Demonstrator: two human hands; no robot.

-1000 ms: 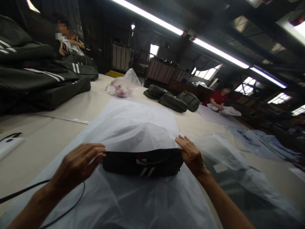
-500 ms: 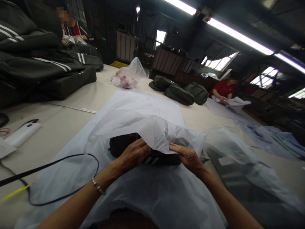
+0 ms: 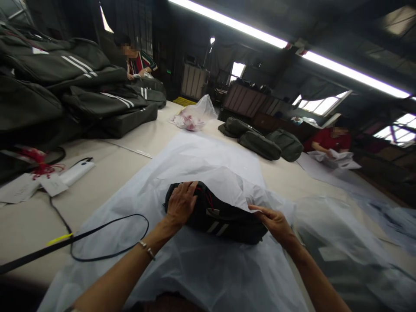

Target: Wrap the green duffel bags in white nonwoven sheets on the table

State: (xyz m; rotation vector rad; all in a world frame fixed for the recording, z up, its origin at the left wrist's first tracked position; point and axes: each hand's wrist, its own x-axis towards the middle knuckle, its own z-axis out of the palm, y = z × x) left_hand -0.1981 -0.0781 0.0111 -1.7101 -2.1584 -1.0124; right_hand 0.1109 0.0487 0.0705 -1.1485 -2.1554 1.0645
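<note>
A dark bag [image 3: 227,219] with two pale stripes, a red cord and a small tag lies in front of me on thin white wrapping paper [image 3: 208,149]. A crumpled flap of that paper covers the bag's far side. My left hand [image 3: 181,203] grips the bag's left end, its fingers curled over the top edge. At the right end, my right hand [image 3: 274,221] pinches the edge of the paper flap between thumb and fingers. The underside of the bag is hidden.
Stacked dark striped bags [image 3: 81,91] fill the left; tags with red cords [image 3: 40,177] and a black strap [image 3: 107,225] lie nearer. Several bags [image 3: 260,141] and a clear plastic bag [image 3: 198,115] stand behind. Plastic-covered goods [image 3: 344,242] lie right. Two people work farther back.
My left hand has moved onto the bag's left end. The paper flap has drawn back, uncovering more of the bag's front and its red cord. My right hand still holds the paper.
</note>
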